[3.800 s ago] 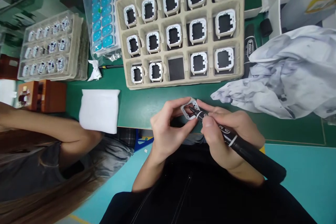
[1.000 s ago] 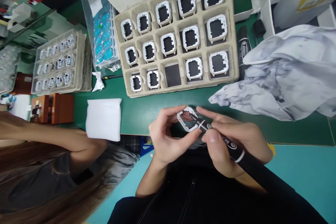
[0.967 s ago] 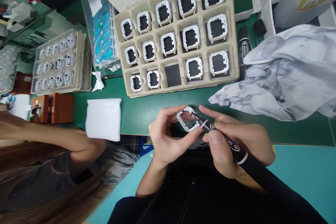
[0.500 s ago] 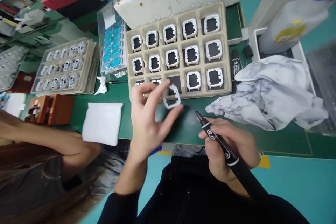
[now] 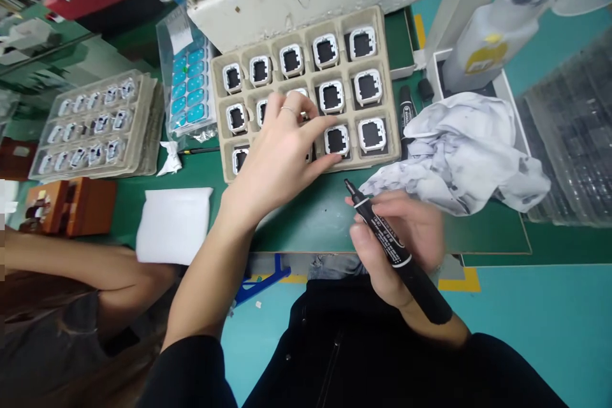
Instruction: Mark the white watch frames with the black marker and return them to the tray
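My left hand (image 5: 282, 146) is over the beige compartment tray (image 5: 313, 167). Its thumb and forefinger are spread at the upper and lower edges of a white square frame (image 5: 337, 140) in the front row; whether they touch it I cannot tell. The hand hides some compartments behind it. My right hand (image 5: 401, 242) grips a black marker pen (image 5: 387, 236), uncapped, its tip pointing up and left toward the tray. More white frames, such as one at the back right (image 5: 362, 43), sit in their own compartments.
Right of the tray lie another black marker (image 5: 406, 108), a crumpled cloth (image 5: 463, 153) and a plastic bottle (image 5: 492, 44) in a white box. To the left are a folded white cloth (image 5: 174, 224), a bag of blue pieces (image 5: 191, 80), stacked trays (image 5: 90, 124) and another person's arm (image 5: 81, 264).
My left hand has moved up over the tray, and the white frame it held is out of sight. My right hand still holds the marker. The view has shifted slightly.
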Available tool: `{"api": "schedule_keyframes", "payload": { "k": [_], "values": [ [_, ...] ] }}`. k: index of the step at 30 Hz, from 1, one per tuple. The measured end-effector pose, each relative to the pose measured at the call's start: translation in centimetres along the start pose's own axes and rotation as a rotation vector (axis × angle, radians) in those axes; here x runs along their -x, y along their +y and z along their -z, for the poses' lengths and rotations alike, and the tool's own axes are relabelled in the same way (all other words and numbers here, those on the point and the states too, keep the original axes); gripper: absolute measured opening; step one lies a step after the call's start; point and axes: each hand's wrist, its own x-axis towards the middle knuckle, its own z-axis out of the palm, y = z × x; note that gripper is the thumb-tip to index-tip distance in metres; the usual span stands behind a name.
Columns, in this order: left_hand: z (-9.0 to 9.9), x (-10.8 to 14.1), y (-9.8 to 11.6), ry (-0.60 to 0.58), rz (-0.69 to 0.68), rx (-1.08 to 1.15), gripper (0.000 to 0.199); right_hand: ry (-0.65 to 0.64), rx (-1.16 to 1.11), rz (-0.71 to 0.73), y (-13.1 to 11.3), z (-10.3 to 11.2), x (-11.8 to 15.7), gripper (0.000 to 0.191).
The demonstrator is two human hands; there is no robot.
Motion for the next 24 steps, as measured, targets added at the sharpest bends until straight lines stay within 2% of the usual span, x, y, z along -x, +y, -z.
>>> {"api": "schedule_keyframes", "payload": {
  "k": [6, 10, 12, 16, 18, 22, 24],
  "values": [
    [-0.8, -1.7, -0.7, -0.04, -0.073, -0.075, 0.044, 0.029, -0.076, 0.022, 0.3, -0.2, 0.4, 0.024],
    [-0.4, -1.7, -1.1, -0.106, -0.092, -0.044, 0.044, 0.009, -0.057, -0.091, -0.2, 0.2, 1.2, 0.05],
    [-0.4, -1.7, -1.1, -0.147, -0.061, 0.001, 0.047, -0.017, -0.057, -0.135, -0.4, 0.4, 1.5, 0.055],
    [-0.8, -2.1, -0.8, -0.082, 0.044, 0.135, 0.046, 0.005, -0.011, -0.139, -0.4, 0.3, 1.6, 0.046],
    [-0.7, -2.5, -0.7, -0.071, 0.032, 0.135, 0.046, 0.007, -0.024, -0.123, -0.2, 0.1, 1.3, 0.046],
    [0.7, -3.0, -0.6, -0.122, -0.08, 0.043, 0.052, 0.019, -0.046, -0.045, -0.1, -0.1, 0.8, 0.048],
    [1.8, -2.3, -0.1, -0.119, -0.098, 0.086, 0.061, 0.041, -0.008, 0.0, -0.1, -0.1, 0.5, 0.046]
  ]
}}
